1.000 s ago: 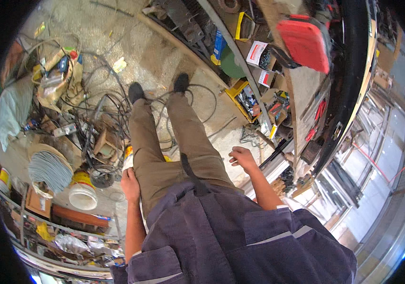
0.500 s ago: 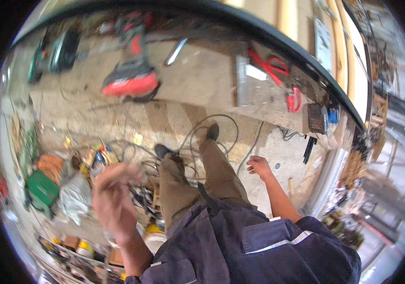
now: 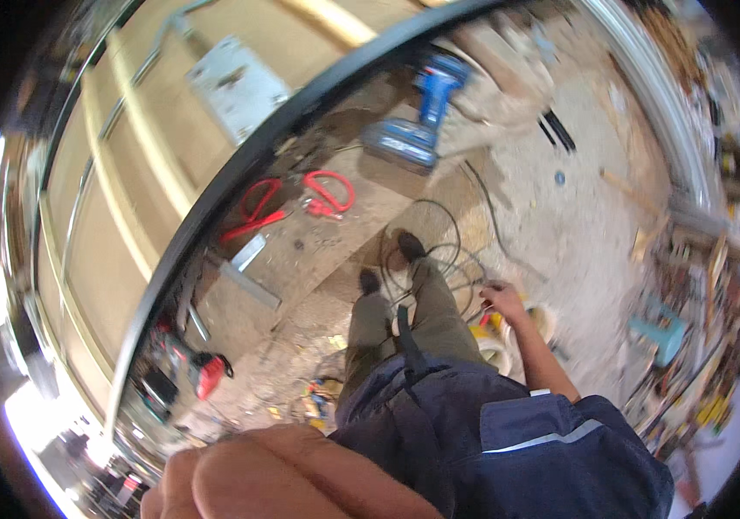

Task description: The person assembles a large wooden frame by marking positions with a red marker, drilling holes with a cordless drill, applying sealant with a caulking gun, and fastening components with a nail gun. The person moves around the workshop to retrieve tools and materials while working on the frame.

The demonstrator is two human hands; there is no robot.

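Nearest the lens, the left hand [image 3: 275, 476] is raised across the lower edge, back and knuckles up, its fingers bent and side by side; their tips are hidden, so I cannot tell whether they close on anything. Farther down, the right hand [image 3: 501, 298] hangs at the end of a lowered forearm, fingers loosely curled; I cannot tell whether the tips meet.

Just beside the right fingers, toward the body, are pale buckets [image 3: 496, 355]. In the view, a red-and-black power tool [image 3: 207, 374] appears just above the left knuckles.

Ahead of both hands' fingers, a worn, dusty board [image 3: 318, 251] carries red-handled cutters [image 3: 328, 195] and a metal square [image 3: 253, 287]. Beyond these and forward of the right fingers is a blue cordless drill [image 3: 422, 121]. A dark edge [image 3: 276, 125] bounds a tan panel with pale wooden strips [image 3: 130, 173].

Past the right fingertips, cable [image 3: 452, 246] loops over the scuffed floor [image 3: 552, 225]. Rightward, well apart from them, lies blurred clutter [image 3: 699, 372].
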